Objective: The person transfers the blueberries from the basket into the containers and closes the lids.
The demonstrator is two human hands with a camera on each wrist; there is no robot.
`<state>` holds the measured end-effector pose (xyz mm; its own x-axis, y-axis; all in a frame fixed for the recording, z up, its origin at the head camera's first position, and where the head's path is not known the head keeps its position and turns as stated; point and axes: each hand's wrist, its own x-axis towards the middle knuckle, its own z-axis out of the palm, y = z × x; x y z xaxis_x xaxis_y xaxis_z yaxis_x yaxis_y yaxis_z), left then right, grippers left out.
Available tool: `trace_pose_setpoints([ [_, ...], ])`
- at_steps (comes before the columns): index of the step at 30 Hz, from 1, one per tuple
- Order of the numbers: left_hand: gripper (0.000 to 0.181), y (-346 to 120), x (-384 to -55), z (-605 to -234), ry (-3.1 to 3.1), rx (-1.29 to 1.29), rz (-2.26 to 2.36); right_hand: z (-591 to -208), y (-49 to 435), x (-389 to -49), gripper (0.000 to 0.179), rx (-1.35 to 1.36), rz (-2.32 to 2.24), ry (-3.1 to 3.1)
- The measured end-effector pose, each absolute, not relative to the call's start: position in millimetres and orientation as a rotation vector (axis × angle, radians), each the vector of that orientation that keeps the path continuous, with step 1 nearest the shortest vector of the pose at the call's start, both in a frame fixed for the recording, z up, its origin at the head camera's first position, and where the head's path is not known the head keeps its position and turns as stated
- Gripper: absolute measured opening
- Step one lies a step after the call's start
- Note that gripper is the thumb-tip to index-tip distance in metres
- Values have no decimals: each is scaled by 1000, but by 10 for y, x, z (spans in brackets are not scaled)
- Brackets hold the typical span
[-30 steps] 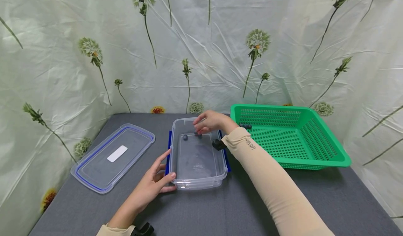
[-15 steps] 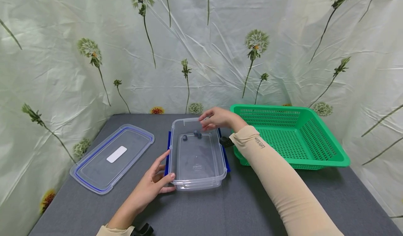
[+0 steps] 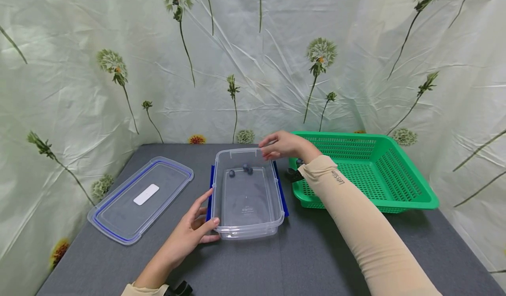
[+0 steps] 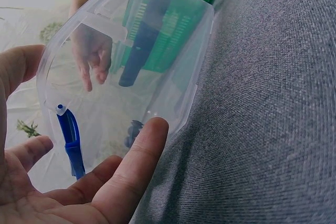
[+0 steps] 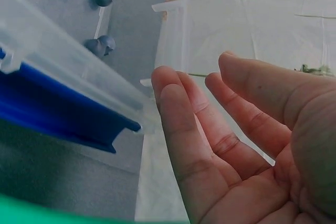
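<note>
Beside the clear container (image 3: pixel 247 195), the right sleeve (image 3: pixel 367 221) carries lettering that seems to read "LetsSlim", and the lid (image 3: pixel 164 179) left of the container bears a white label (image 3: pixel 146 194) (the moulded mark on the container's floor is too small to read). The dark berries (image 3: pixel 250 171) lie inside the container toward its far end, beyond the spread left-hand fingers around its near-left corner. At its far-right corner the right hand (image 3: pixel 286 144) pinches nothing, its fingers loosely bent, thumb apart, near the berries.
</note>
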<state>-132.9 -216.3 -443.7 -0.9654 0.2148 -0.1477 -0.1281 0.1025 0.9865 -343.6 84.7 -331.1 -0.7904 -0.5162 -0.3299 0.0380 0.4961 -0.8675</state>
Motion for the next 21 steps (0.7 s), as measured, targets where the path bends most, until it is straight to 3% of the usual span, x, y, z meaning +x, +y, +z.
trace_pose_setpoints([
  [21,78,-2163,-1341,-4440,2134,76,1941,-3254,1296,-3504,41,-315,-1401,2190],
])
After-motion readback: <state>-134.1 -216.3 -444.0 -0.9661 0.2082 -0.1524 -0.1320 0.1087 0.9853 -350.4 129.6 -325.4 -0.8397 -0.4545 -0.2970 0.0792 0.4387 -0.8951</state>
